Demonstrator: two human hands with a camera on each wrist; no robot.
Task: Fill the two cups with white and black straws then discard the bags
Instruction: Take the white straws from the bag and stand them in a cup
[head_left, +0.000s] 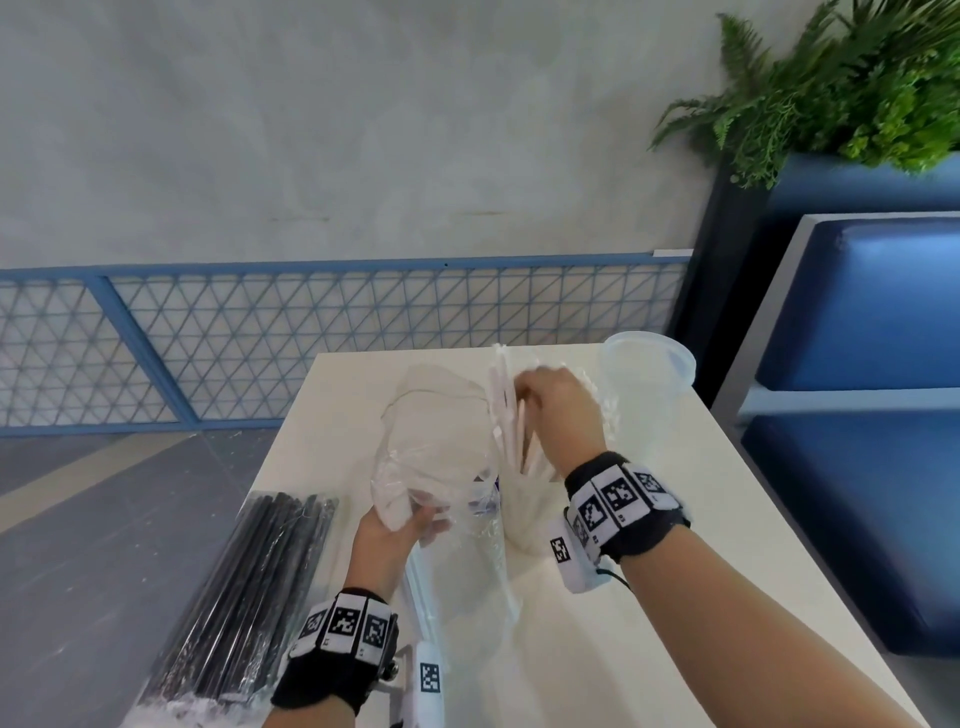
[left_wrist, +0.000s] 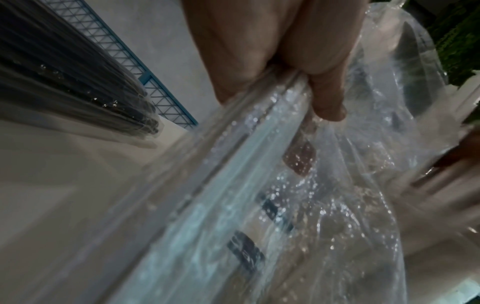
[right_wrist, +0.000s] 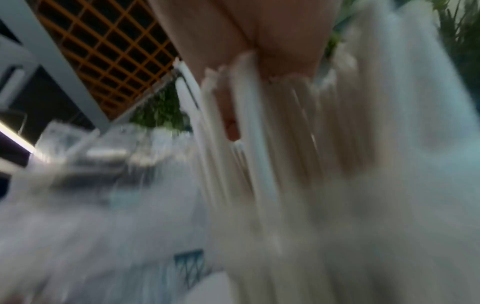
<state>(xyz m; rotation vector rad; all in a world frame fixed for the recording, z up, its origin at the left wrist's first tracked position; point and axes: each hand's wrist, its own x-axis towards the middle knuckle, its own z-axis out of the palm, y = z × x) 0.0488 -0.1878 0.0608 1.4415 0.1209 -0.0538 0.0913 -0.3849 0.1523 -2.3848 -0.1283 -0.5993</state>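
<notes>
My right hand (head_left: 550, 405) grips a bundle of white straws (head_left: 506, 410) and holds it upright over the middle of the white table (head_left: 675, 545). In the blurred right wrist view the white straws (right_wrist: 249, 127) run down from my curled fingers (right_wrist: 259, 30). My left hand (head_left: 400, 525) pinches the crumpled clear bag (head_left: 441, 441), which billows beside the straws. Seen from the left wrist, my fingers (left_wrist: 324, 98) clamp a fold of the bag (left_wrist: 259, 185). One clear cup (head_left: 644, 374) stands at the far right corner. A sealed bag of black straws (head_left: 249, 587) lies along the left edge.
A blue padded bench (head_left: 857, 312) stands close to the table's right side, with a green plant (head_left: 857, 78) above it. Beyond the far edge runs a blue mesh railing (head_left: 311, 338). The black-straw bag (left_wrist: 78, 82) overhangs the table's left edge.
</notes>
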